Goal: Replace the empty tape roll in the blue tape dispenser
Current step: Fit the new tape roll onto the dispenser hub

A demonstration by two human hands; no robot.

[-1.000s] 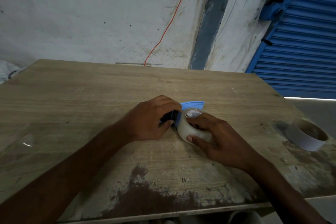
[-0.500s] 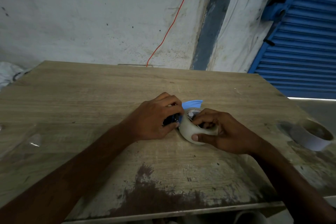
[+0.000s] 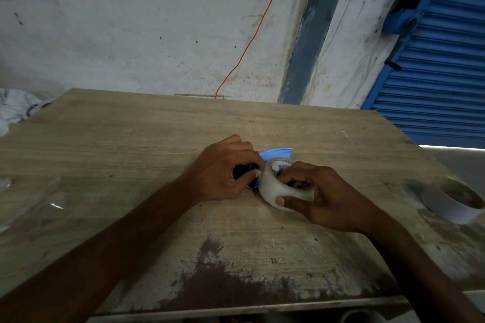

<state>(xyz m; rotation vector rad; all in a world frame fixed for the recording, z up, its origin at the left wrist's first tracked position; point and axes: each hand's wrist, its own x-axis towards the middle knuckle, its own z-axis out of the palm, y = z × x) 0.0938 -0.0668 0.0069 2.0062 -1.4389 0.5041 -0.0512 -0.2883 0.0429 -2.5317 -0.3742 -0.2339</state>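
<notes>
The blue tape dispenser (image 3: 277,152) lies on the wooden table (image 3: 131,139), mostly hidden by both hands; only its blue tip and a dark handle part show. My left hand (image 3: 223,173) is closed around the dispenser's handle. A full roll of clear tape (image 3: 273,186) sits against the dispenser. My right hand (image 3: 322,191) grips this roll, thumb along its outer face and fingers hooked into its core. An empty tape roll (image 3: 456,202) with a brown inner core lies apart at the table's right edge.
Crumpled clear film (image 3: 56,200) lies at the table's left side. A worn, dark patch (image 3: 223,283) marks the near edge. A red wire (image 3: 252,39) runs down the wall behind, and a blue shutter (image 3: 441,73) stands at the right.
My right hand has turned on the roll, its fingers now hooked into the core and the roll tilted up. The left hand has stayed on the dispenser.
</notes>
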